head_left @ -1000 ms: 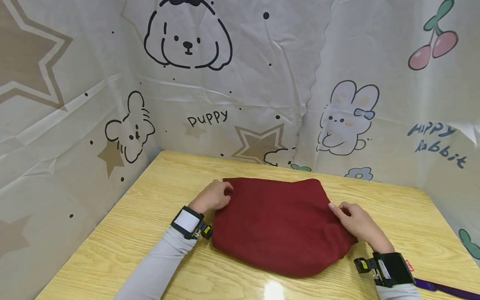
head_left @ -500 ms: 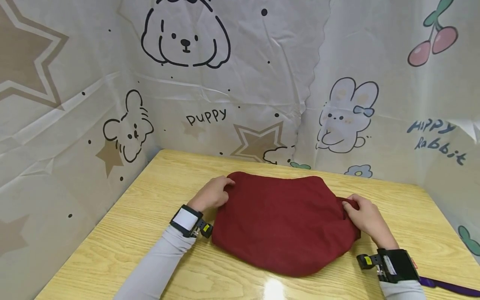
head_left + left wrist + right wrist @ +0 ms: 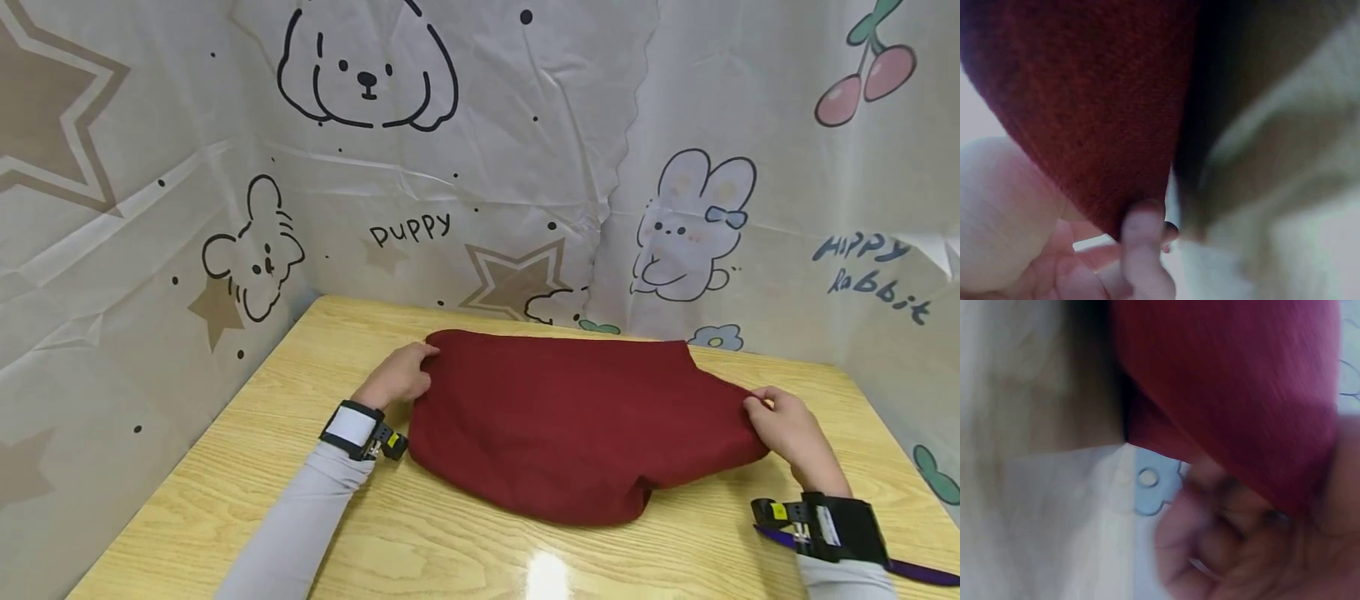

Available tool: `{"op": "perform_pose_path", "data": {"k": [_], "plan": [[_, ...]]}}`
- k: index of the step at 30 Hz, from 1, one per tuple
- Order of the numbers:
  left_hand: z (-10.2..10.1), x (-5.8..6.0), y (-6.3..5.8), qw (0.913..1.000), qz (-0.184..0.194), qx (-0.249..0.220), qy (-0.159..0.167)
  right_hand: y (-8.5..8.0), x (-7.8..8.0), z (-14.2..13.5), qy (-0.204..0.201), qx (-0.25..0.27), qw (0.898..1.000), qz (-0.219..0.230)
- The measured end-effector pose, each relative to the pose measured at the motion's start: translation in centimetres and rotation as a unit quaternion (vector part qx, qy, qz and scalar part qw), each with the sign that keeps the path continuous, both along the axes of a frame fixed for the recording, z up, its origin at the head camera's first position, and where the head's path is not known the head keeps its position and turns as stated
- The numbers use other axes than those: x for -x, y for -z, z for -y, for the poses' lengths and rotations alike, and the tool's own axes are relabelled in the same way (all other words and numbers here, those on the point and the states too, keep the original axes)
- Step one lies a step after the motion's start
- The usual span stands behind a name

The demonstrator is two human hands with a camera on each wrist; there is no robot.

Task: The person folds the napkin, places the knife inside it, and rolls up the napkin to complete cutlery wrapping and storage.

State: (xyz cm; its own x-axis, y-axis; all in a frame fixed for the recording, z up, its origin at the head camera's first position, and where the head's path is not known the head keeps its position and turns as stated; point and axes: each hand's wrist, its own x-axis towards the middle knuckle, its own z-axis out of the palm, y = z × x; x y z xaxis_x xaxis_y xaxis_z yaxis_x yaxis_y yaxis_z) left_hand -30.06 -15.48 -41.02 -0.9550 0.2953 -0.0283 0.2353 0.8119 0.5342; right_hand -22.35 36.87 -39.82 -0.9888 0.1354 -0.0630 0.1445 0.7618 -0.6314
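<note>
A dark red piece of cloth (image 3: 555, 417) is stretched between both hands above the wooden table, its lower edge drooping in folds. At its upper left corner my left hand (image 3: 396, 377) pinches the fabric; in the left wrist view a fingertip (image 3: 1142, 222) presses on the cloth's narrow end. My right hand (image 3: 793, 433) grips the cloth's right end, pulled out to a point. Curled fingers (image 3: 1179, 531) show below the fabric in the right wrist view. The cloth hides part of the fingers of both hands.
The light wooden table (image 3: 420, 550) runs back to a pale curtain (image 3: 480, 167) printed with cartoon animals. A long, thin purple object (image 3: 926, 573) lies at the right front, partly behind my right wrist's camera strap (image 3: 843, 529).
My right hand has moved right and taken hold of the cloth's right end, drawing it out wider. My left hand has shifted slightly left and up with its corner.
</note>
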Motion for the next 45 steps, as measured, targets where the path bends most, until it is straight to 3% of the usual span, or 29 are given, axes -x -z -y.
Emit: {"op": "perform_pose_path", "data": {"k": [4,8,10,14,18,21,28,31,33,38,42,45], "plan": [[0.2,0.0,0.4,0.9994,0.008,0.021,-0.025,0.8,0.6,-0.1,-0.068,-0.026,0.994,0.077],[0.2,-0.4,-0.2,0.9971,0.035,0.030,-0.060,1.0,0.8,0.1,-0.089,-0.032,0.991,0.090],[0.1,-0.6,-0.4,0.9973,0.039,0.030,-0.055,0.9,0.7,0.2,-0.088,-0.029,0.992,0.089],[-0.1,-0.2,0.1,0.9978,-0.008,-0.014,-0.065,0.7,0.3,0.2,-0.101,0.006,0.987,0.122],[0.1,0.8,1.4,0.9905,-0.068,-0.066,-0.100,0.3,-0.3,0.3,-0.121,0.046,0.977,0.170],[0.3,1.2,1.9,0.9890,-0.075,-0.084,-0.096,0.2,-0.4,0.8,-0.128,0.056,0.977,0.160],[0.4,1.5,2.2,0.9942,-0.025,-0.096,-0.041,1.4,0.6,1.9,-0.105,0.023,0.992,0.069],[0.5,1.3,1.6,0.9957,-0.005,-0.077,-0.050,1.6,1.0,1.8,-0.106,0.005,0.992,0.064],[1.0,0.9,1.1,0.9954,0.013,-0.066,-0.069,1.6,0.9,1.4,-0.115,0.014,0.990,0.083],[3.3,-1.4,-0.2,0.9885,0.105,-0.067,-0.085,1.7,-1.0,-0.8,-0.168,0.074,0.970,0.157],[5.7,-2.9,-0.5,0.9766,0.180,-0.111,-0.040,2.2,-2.4,-2.5,-0.261,0.131,0.939,0.180],[6.5,-3.5,-0.4,0.9691,0.210,-0.129,0.012,2.9,-2.6,-3.0,-0.334,0.174,0.913,0.158]]}}
